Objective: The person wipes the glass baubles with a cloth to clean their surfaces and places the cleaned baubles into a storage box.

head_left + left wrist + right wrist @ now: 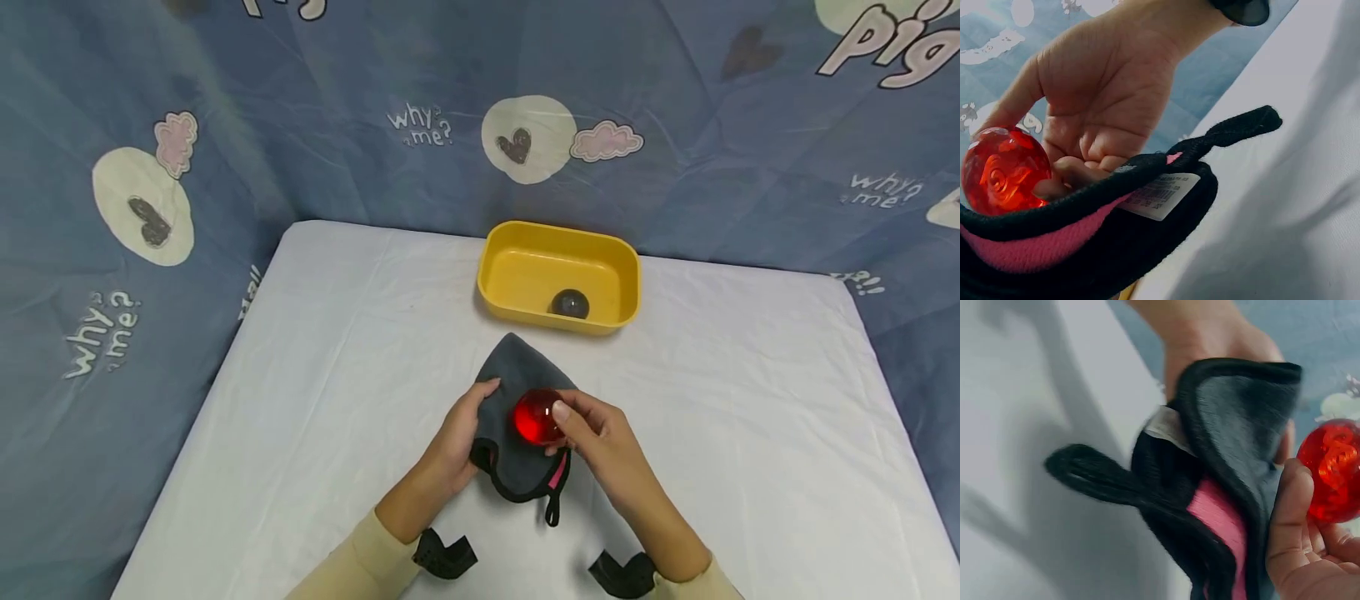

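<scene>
My left hand (454,433) grips the left side of a grey cloth pouch (517,367), thumb on its front. The pouch has black edging, a hanging loop (1094,475) and a pink lining (1219,512); its pointed end faces away from me. A white label (1163,195) shows inside the mouth in the left wrist view. Between thumb and fingers, my right hand (603,429) pinches a clear red ball (536,417) in front of the pouch's grey face. Most of my left fingers are hidden behind the cloth.
Beyond the pouch stands a yellow tub (558,237) with a dark grey ball (570,303) inside, near its front wall. A white cloth (360,333) covers the table. Blue printed fabric (337,183) hangs at the back and sides. Black straps (446,557) are at both wrists.
</scene>
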Motion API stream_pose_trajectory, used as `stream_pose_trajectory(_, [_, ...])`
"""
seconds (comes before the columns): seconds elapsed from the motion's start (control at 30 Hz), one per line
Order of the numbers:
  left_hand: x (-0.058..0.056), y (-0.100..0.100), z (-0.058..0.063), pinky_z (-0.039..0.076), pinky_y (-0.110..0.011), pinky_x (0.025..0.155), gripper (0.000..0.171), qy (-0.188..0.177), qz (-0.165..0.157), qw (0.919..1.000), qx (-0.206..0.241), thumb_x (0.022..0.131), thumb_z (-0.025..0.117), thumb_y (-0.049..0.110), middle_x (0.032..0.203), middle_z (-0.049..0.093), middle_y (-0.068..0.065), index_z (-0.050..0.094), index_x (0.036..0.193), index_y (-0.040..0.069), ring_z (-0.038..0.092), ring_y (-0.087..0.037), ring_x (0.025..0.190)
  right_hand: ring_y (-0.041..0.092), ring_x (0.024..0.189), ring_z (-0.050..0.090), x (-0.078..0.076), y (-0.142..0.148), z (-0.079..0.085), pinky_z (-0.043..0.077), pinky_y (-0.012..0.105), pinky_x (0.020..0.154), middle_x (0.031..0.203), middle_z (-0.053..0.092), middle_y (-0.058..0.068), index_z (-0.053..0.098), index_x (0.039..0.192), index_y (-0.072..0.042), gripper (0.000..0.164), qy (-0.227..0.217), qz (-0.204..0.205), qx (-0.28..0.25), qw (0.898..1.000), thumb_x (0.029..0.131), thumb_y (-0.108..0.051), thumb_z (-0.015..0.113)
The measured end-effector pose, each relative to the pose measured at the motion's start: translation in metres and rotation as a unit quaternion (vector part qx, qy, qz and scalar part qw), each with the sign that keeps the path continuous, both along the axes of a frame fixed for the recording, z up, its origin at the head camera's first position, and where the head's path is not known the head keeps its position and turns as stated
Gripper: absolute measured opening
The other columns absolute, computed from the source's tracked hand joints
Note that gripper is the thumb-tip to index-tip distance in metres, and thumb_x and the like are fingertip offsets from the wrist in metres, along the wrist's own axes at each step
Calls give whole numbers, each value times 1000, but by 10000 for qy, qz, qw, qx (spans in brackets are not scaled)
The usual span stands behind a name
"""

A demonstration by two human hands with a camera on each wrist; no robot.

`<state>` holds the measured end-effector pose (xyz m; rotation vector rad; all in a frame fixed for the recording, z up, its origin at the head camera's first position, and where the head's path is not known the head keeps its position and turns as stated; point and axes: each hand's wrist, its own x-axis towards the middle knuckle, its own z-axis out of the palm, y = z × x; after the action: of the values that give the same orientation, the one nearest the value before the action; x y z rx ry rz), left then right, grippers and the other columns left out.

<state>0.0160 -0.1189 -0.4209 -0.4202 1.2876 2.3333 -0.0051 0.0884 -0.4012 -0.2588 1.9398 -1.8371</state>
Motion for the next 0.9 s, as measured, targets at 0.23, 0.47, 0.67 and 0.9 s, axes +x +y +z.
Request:
stream_pose_trajectory(0.23, [-2,-8,6,55,-22,88,57,11,221,9997,-112,108,44,42,121,62,-1,43,150,4,65,-8,103,25,102,73,-29,6,14,59,35,94,122,72,10,56,137,15,41,-420,-380,-879,9945,109,-15,56])
stream_pose_trajectory(0.47, [-1,-18,11,52,-23,94,59,152,461,9986,-190,108,45,42,133,55,-3,39,154,6,60,-10,112,23,115,69,-64,5,29,56,34,96,133,68,9,58,144,4,49,-147,-882,-733,9933,105,-25,67])
stream_pose_trajectory(0.67, [8,-23,11,49,-25,98,63,177,517,9982,-259,109,45,42,142,49,-6,33,159,7,55,-13,119,21,115,66,-95,-12,36,56,24,92,135,65,15,61,145,-2,59,690,-1249,231,9895,99,-36,75])
stream_pose_trajectory(0.9, [26,-28,5,42,-32,109,72,-193,736,9962,-421,108,44,46,155,41,-11,24,164,5,47,-20,133,27,115,70,-126,-33,21,58,25,87,133,69,14,59,148,-7,73,1614,-1166,1383,9702,92,-48,80])
